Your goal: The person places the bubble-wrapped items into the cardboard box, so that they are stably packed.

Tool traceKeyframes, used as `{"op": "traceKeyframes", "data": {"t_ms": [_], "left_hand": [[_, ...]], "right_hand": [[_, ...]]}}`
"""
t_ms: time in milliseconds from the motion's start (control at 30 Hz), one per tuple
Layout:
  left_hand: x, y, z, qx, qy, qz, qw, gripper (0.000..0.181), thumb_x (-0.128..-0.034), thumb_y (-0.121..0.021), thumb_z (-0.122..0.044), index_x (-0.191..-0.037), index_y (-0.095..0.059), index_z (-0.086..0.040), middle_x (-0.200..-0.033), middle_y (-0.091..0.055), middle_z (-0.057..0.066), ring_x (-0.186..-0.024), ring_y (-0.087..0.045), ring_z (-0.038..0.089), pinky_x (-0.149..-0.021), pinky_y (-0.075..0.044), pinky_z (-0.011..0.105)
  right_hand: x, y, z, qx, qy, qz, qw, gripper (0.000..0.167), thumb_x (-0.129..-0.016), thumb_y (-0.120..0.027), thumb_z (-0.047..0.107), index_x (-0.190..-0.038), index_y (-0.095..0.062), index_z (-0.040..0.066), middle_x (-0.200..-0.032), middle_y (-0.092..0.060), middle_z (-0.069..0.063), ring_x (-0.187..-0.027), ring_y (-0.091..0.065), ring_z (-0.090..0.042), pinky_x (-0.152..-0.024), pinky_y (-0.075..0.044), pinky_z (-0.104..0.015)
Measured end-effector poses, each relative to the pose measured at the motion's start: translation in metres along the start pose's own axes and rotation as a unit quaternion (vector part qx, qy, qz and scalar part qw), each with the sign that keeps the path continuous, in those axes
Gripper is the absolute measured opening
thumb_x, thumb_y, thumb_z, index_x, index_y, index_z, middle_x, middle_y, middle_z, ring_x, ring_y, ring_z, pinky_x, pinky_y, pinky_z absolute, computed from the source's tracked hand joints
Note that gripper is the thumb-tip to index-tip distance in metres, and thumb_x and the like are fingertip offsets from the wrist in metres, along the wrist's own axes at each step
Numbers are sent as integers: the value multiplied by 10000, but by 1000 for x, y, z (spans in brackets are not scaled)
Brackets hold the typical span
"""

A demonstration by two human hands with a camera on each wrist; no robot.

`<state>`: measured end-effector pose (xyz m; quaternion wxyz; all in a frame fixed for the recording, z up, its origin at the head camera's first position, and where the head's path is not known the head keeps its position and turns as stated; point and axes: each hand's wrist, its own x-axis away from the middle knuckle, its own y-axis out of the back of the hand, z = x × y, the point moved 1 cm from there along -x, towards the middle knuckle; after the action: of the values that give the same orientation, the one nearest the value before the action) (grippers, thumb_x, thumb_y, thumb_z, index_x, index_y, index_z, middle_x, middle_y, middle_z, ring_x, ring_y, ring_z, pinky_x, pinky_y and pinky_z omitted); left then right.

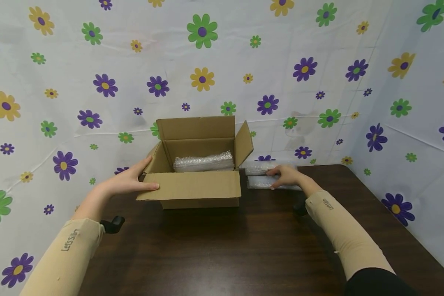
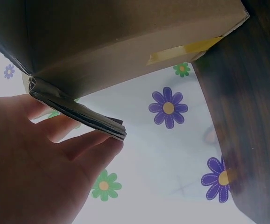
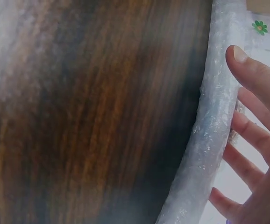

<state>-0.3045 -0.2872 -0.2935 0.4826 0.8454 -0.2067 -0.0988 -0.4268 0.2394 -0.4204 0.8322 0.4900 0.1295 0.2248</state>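
An open cardboard box [image 1: 200, 203] stands on the table with its flaps spread. Inside it lies a bubble-wrapped bundle [image 1: 203, 162]. My left hand [image 1: 127, 179] holds the box at its left corner, the thumb on the front flap [image 1: 196, 185] and the fingers at the left flap [image 2: 79, 109]. To the right of the box lie two long bubble-wrapped packages, a rear one [image 1: 257, 167] and a front one [image 1: 257, 182]. My right hand [image 1: 288, 176] is over them, thumb and fingers parted; in the right wrist view its fingertips are at the edge of one bubble-wrapped package [image 3: 212, 121].
The dark wooden table [image 1: 214, 250] reaches to a white flowered cloth backdrop [image 1: 222, 53] behind and at the sides. The box's right flap [image 1: 244, 142] leans outward near the packages. Yellowish tape [image 2: 184, 50] shows on the box's side.
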Motion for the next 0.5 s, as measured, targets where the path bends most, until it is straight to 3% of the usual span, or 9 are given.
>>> {"op": "traceKeyframes", "data": {"t_ms": [500], "left_hand": [[0, 0, -1, 63, 14, 6, 10000, 1066, -864, -704, -411, -1552, 19, -36, -1582, -12, 269, -1424, -53, 478, -1081, -150, 661]], "right_hand": [[7, -6, 0, -41, -124, -23, 9999, 602, -745, -840, 294, -1273, -648, 79, -1358, -534, -210, -1261, -452, -425, -1024, -358, -568]]}}
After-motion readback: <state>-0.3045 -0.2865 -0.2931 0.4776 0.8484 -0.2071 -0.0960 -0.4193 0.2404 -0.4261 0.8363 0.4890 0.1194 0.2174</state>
